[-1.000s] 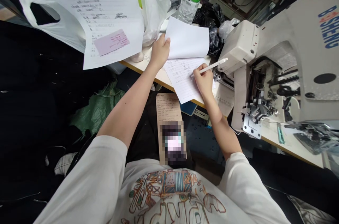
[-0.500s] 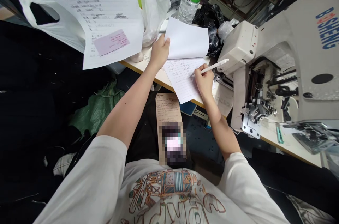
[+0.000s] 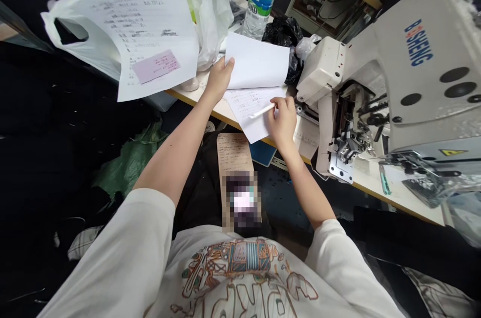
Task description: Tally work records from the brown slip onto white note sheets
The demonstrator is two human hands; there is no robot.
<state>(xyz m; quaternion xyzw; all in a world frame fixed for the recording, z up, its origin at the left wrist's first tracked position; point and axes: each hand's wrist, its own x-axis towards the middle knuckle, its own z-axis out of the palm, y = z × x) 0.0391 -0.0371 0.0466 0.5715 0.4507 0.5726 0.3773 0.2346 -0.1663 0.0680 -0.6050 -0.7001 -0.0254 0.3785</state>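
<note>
The right hand (image 3: 282, 122) has shifted off the lined sheet (image 3: 250, 105), its pen lowered. Beyond that hand stands a sewing machine (image 3: 376, 82); left of the grip, a white plastic bag (image 3: 210, 12) backs a written sheet (image 3: 146, 32). On the table (image 3: 370, 183), the left hand (image 3: 220, 79) pinches the top sheet (image 3: 257, 60), folding it back to expose the lines. The right fingers (image 3: 280, 107) stay closed around the white pen (image 3: 262, 110), ready for writing.
</note>
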